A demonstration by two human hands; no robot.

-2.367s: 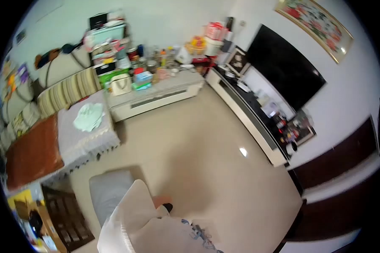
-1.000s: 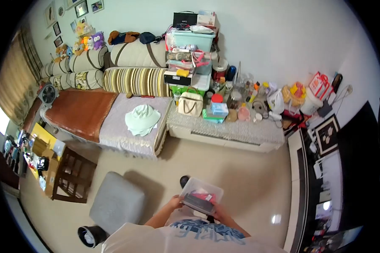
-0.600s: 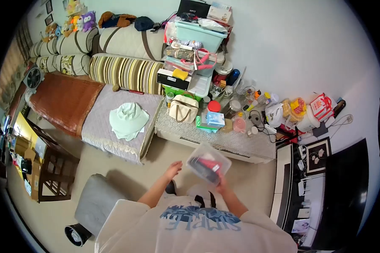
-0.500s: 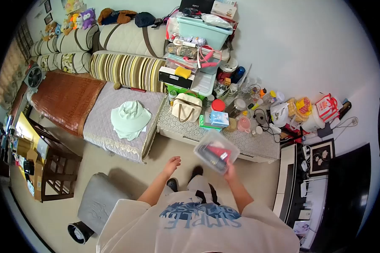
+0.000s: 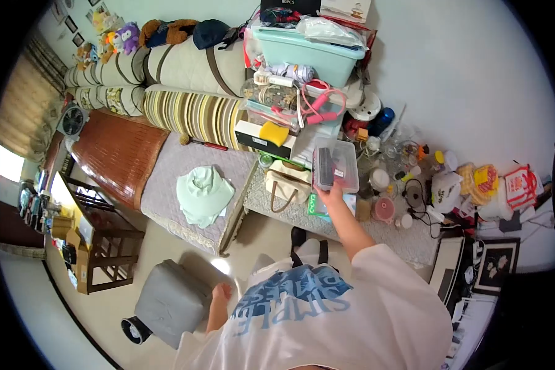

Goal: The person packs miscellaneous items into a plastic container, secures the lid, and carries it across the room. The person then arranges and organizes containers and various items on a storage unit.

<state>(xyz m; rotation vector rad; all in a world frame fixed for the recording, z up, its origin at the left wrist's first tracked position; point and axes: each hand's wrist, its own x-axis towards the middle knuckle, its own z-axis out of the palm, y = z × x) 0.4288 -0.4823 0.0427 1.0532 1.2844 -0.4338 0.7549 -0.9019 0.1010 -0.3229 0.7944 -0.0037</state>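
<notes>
My right hand (image 5: pixel 332 193) grips the near edge of a clear plastic box (image 5: pixel 348 161), with a long dark item and something reddish inside. The box is held out over the crowded bench, close to a cream handbag (image 5: pixel 290 180) and a green box (image 5: pixel 317 205) that my hand partly covers. Low at my side, my left hand (image 5: pixel 222 291) holds nothing, its fingers loosely apart. It is nearest to a grey pouf (image 5: pixel 169 302).
Behind the box are stacked a light-blue storage bin (image 5: pixel 308 52), a yellow sponge (image 5: pixel 273 132) and a pink-handled item (image 5: pixel 317 114). Jars and bags crowd the right. A mint-green garment (image 5: pixel 203 194) lies on the daybed. A black bin (image 5: pixel 135 331) stands beside the pouf.
My right hand has carried the clear box forward and up, from above the floor to over the bench and stacked things. My left hand has dropped back to my side. The view has shifted.
</notes>
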